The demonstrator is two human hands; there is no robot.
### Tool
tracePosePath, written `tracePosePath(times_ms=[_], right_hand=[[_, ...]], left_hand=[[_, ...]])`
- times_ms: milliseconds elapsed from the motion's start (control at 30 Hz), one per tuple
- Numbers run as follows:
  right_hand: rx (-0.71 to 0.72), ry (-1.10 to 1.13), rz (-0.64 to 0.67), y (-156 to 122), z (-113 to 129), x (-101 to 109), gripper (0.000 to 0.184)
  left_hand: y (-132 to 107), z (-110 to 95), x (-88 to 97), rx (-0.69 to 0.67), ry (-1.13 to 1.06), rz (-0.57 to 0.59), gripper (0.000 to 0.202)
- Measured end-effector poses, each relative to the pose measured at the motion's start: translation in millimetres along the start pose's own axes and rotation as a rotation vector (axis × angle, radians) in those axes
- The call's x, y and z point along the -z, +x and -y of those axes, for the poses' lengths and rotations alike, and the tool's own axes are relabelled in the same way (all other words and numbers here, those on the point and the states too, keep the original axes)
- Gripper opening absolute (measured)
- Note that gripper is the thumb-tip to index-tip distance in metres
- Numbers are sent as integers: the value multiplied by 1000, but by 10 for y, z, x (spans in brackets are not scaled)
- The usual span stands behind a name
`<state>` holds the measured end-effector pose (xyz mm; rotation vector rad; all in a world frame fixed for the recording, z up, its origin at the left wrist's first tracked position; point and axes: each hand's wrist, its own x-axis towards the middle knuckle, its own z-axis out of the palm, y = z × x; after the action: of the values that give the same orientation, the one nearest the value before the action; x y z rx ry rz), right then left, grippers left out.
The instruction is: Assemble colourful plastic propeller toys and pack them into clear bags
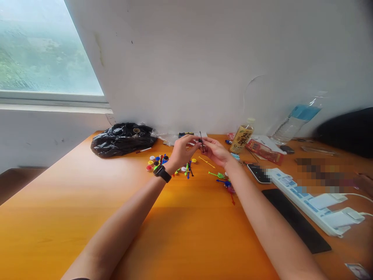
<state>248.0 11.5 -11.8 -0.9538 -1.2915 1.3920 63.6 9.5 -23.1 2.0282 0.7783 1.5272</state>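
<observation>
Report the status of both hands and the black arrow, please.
Left grip and right grip close together, fingertips on black arrow. Arrow held above table. Yellow arrow loose nearby; nothing seen blocking.

The left hand [181, 151] and right hand [218, 152] hold a black arrow-tipped piece [201, 140] above the surface [180, 233], small colourful parts [183, 169] scattered on it, a black plastic bag [119, 142] farther left

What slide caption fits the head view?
Left hand and right hand hold a slender black piece above an orange-brown table.
</observation>
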Motion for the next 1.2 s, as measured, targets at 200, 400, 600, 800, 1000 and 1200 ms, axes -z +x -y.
tracePosePath(times_ms=[200,400,600,800,1000,1200], right_hand=[[35,-54,-17,-2,16,-73,40],[50,-210,30,-24,76,-26,25],[47,-269,127,-57,77,-4,20],[41,-457,147,-9,-30,71,17],[-67,-1149,97,50,-125,467,20],[-182,-1261,64,-18,-21,712,34]], left_hand=[[-21,19,20,-49,63,14,15],[-17,47,83,-81,51,121,20],[6,47,138,-37,13,199,20],[-5,74,134,64,-10,220,9],[-149,45,49,126,7,508,19],[-274,29,-83,21,287,714,11]])
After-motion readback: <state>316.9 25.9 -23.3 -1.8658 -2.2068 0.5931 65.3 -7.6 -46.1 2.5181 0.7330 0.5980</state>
